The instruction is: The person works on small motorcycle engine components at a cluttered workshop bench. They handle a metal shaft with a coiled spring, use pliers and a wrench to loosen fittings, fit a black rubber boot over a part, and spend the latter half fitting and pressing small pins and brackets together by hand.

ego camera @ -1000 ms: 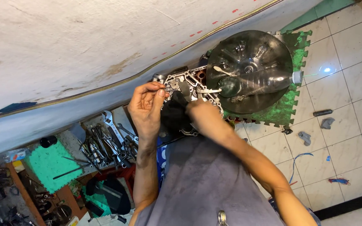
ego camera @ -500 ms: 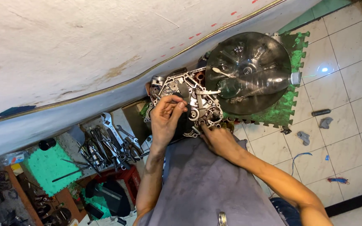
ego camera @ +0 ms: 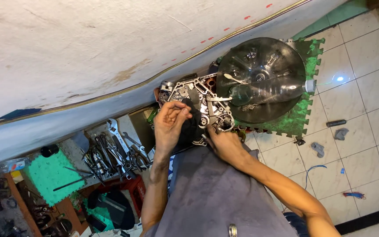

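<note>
The biggest thing is the dark round pan (ego camera: pixel 264 66), which lies on a green foam mat (ego camera: pixel 305 118) on the tiled floor, beyond the right hand. A clear plastic bottle (ego camera: pixel 270 91) lies across the pan. Nearer to both hands is the metal engine casing (ego camera: pixel 200 101), silver with many holes and ribs.

The left hand (ego camera: pixel 172 123) is curled narrow, fingertips pinched together over the casing's near edge; whether they hold some small part, I cannot tell. The right hand (ego camera: pixel 224 144) presses against the lower edge of the casing to steady it, fingers closed on the rim.

I judge the step is fine work on the casing. A pile of wrenches (ego camera: pixel 112 153) lies left of the left hand.
</note>
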